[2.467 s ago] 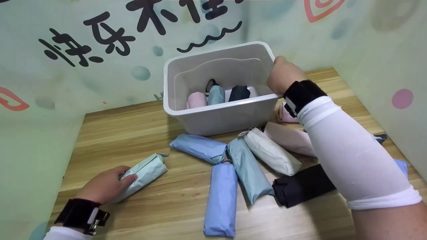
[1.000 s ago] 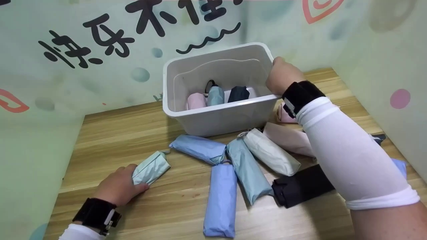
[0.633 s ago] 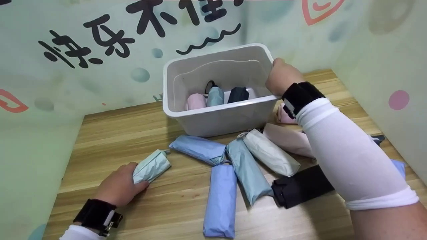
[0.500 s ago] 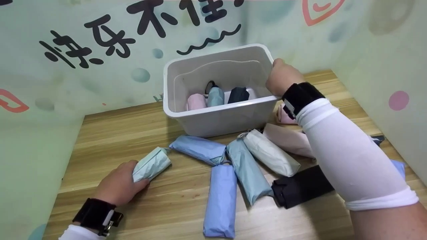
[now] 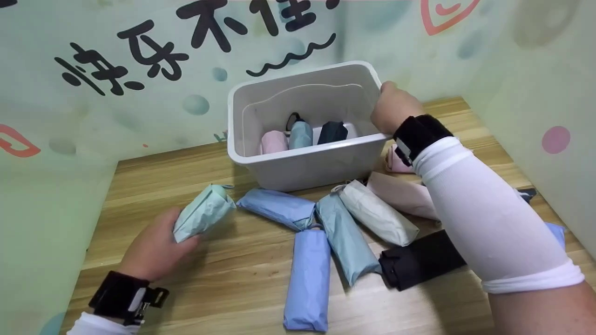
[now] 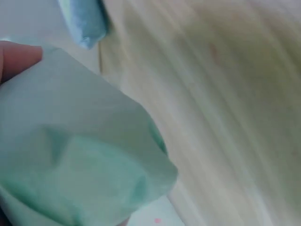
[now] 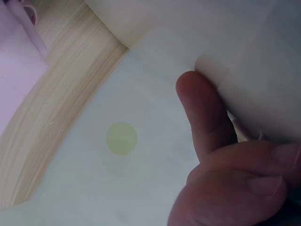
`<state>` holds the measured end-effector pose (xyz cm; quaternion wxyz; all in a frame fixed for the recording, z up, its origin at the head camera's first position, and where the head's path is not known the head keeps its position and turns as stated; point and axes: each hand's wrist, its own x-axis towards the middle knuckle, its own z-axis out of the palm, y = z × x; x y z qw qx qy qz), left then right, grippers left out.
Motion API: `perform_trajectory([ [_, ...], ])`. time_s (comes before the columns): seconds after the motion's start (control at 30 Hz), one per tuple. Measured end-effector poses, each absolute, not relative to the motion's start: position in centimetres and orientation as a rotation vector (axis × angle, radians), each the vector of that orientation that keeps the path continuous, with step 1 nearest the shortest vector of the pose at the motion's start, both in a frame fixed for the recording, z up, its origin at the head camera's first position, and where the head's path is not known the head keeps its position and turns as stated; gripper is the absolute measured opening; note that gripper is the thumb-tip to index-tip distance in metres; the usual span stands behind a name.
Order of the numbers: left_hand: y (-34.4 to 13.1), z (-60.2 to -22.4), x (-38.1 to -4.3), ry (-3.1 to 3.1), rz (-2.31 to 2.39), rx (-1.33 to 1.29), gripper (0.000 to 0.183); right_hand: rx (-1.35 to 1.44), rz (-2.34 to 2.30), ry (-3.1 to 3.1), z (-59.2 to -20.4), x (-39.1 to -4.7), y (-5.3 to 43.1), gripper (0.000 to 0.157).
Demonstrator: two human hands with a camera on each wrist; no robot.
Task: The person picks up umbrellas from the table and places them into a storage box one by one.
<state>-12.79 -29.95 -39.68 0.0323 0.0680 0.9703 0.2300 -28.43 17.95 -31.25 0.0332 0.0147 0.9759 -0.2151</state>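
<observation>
My left hand (image 5: 156,246) grips a mint-green folding umbrella (image 5: 205,211) in its sleeve, its looped end pointing up and right. A shadow falls on the wood beneath it. In the left wrist view the umbrella's pale green cloth (image 6: 84,127) fills the near side, with one fingertip over it. My right hand (image 5: 396,109) holds the right rim of a light grey plastic bin (image 5: 316,167); in the right wrist view its fingers (image 7: 235,183) curl at the bin's wall. Inside the bin lie a pink umbrella (image 5: 274,142), a teal umbrella (image 5: 301,136) and a black umbrella (image 5: 333,132).
In front of the bin lie several folded umbrellas: two blue ones (image 5: 306,279), a teal one (image 5: 349,242), a white one (image 5: 379,211), a beige-pink one (image 5: 402,195) and a black one (image 5: 423,260). A pink bundle (image 5: 398,160) sits right of the bin. Printed walls (image 5: 153,111) enclose the wooden table.
My left hand first shifted its hold along the mint-green umbrella toward its looped end, then lifted it off the table, up and slightly left. The right hand and bin have stayed put.
</observation>
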Motion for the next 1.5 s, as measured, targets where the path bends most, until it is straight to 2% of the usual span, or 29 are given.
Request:
perform_trajectory([
  [0.23,-29.5,-38.6,-12.6,2.974,0.907,0.23,0.067,0.047,-0.666,3.002,-31.2,-28.4,18.0,0.058],
  [0.47,-28.0,-37.6,-12.7,2.972,1.048,0.251,0.06,0.053,-0.677,3.004,-31.2,-28.4,18.1,0.056],
  [1.07,-23.1,-33.8,-14.5,2.905,1.252,0.319,0.067,0.065,-0.678,2.993,-31.3,-28.2,18.1,0.061],
  [1.5,-20.0,-31.7,-16.3,2.96,1.274,0.337,0.073,0.058,-0.69,3.001,-31.1,-28.0,18.0,0.058],
])
